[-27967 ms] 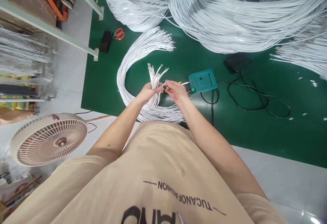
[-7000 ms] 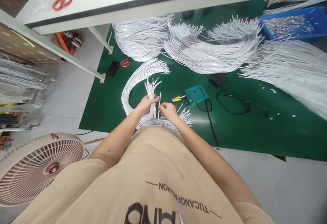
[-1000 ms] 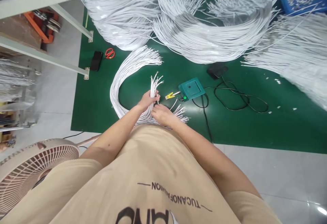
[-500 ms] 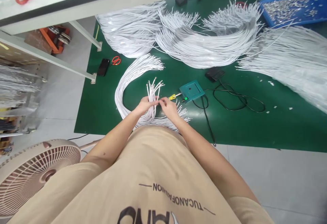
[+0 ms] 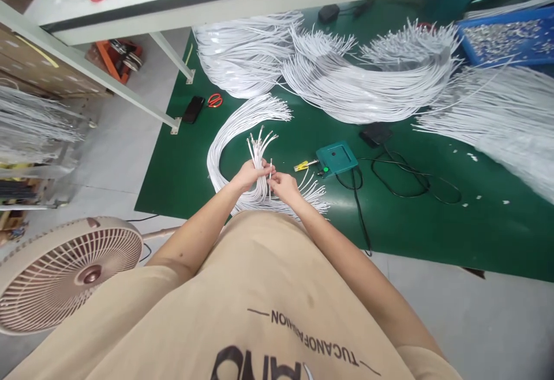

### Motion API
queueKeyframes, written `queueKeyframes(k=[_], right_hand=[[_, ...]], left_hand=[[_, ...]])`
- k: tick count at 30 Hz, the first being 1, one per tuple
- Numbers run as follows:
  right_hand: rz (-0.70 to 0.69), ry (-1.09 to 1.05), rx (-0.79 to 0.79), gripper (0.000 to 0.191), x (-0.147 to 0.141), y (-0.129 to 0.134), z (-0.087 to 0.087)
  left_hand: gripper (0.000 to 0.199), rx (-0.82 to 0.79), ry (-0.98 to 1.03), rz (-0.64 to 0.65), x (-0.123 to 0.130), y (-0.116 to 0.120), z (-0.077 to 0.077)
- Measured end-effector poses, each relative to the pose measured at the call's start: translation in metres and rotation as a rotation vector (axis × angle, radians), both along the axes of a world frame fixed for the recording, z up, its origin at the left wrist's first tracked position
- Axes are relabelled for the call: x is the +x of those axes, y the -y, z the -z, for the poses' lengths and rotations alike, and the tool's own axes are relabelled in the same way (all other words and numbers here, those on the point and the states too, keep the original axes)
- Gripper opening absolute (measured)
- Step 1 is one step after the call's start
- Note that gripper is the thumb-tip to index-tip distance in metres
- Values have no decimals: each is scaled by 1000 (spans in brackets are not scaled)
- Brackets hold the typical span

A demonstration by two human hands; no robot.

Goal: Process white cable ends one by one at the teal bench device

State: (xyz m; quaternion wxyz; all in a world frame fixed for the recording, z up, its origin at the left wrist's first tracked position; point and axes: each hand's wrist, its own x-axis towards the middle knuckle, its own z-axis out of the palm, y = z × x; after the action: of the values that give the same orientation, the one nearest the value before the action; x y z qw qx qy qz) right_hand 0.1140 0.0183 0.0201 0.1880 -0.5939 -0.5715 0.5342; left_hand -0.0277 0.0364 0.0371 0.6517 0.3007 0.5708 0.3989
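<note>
My left hand [image 5: 251, 174] is closed round a small bunch of white cables [image 5: 259, 148], whose ends fan out above the thumb. Close on its right, my right hand [image 5: 283, 186] pinches a single white cable [image 5: 270, 173] that stands upright between the two hands. Under and around the hands curves a larger bundle of white cables [image 5: 219, 149] on the green table. A teal box [image 5: 336, 158] with a green button and a yellow clip [image 5: 302, 166] lies right of my right hand.
Large heaps of white cables [image 5: 363, 91] lie along the back. A blue tray [image 5: 474, 53] of small parts stands far right. Red-handled scissors [image 5: 215, 100] and a black phone [image 5: 193, 109] lie by the shelf leg [image 5: 175, 126]. A fan [image 5: 90, 275] stands at the left.
The view has shifted, so the table things sit further right. My right hand has moved away from the clip relative to the table, and a single cable now stands upright between my hands.
</note>
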Motion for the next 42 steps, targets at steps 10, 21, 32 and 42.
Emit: queueKeyframes(k=[10, 21, 32, 42], right_hand=[[196, 20, 115, 34, 8, -22, -19], [160, 175, 262, 27, 20, -32, -22], [357, -452, -101, 11, 5, -17, -4], [448, -813, -400, 20, 8, -12, -7]], left_hand=[[42, 210, -284, 36, 3, 9, 10], [38, 186, -346, 91, 4, 15, -1], [40, 186, -358, 109, 7, 16, 1], [44, 147, -195, 93, 8, 17, 1]])
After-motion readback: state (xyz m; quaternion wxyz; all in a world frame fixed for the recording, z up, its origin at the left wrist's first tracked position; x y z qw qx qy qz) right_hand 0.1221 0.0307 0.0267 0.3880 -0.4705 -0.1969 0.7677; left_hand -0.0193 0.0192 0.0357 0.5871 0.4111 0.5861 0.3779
